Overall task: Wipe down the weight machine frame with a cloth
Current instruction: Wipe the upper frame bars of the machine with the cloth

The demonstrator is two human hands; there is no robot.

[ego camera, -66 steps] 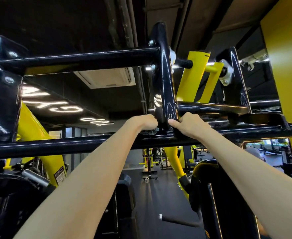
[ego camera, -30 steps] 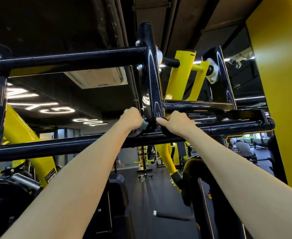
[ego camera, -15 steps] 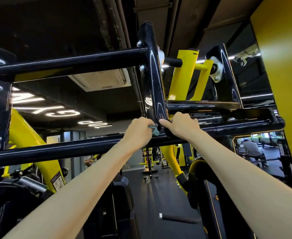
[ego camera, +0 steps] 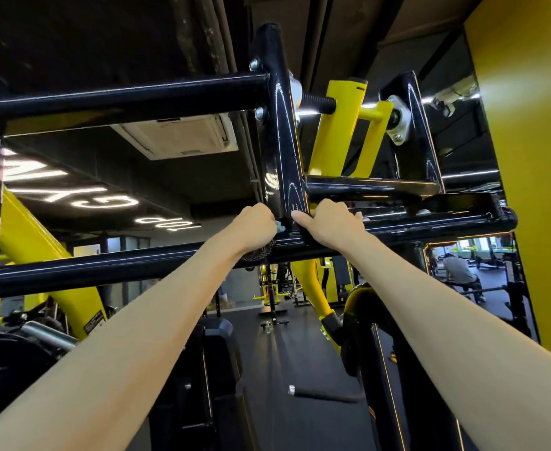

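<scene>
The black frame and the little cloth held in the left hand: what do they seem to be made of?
The black frame looks like steel with glossy black paint or powder coat: sharp light reflections, bolted joints and fine pale scratches. The cloth looks like soft fabric, light blue and matte, bunched in the left hand; too little shows to tell the weave.

Single head-worn wide-angle camera is looking forward and steeply upward from beneath the weight machine frame [ego camera: 280, 141], sitting near it.
</scene>
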